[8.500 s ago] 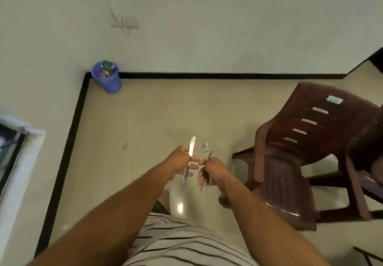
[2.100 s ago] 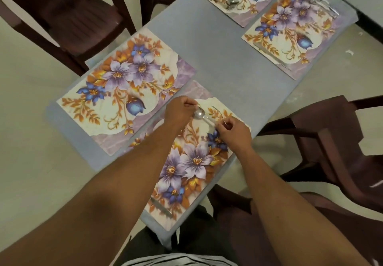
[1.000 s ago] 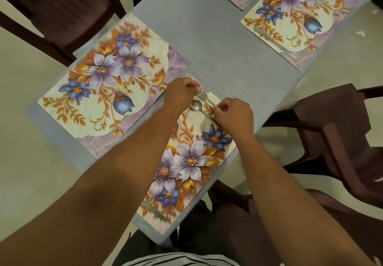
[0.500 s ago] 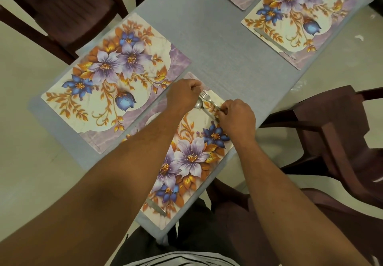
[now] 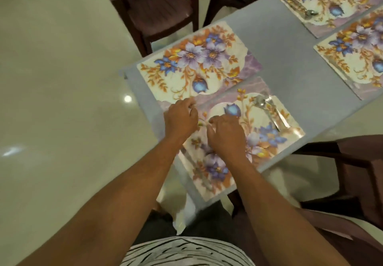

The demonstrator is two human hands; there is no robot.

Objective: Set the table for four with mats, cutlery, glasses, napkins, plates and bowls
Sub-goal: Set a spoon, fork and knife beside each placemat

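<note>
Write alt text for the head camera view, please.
Both hands, left hand and right hand, meet over the nearest floral mat on a grey table. A spoon and fork lie at its far end.

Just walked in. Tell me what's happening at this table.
A person is setting a grey table with floral mats. Both hands, left hand and right hand, are over the left side of the nearest mat, fingers curled at something small; blur hides what. A spoon and fork lie on that mat's right side. The mat beside it shows no cutlery. No plates, bowls, glasses or napkins are visible.
</note>
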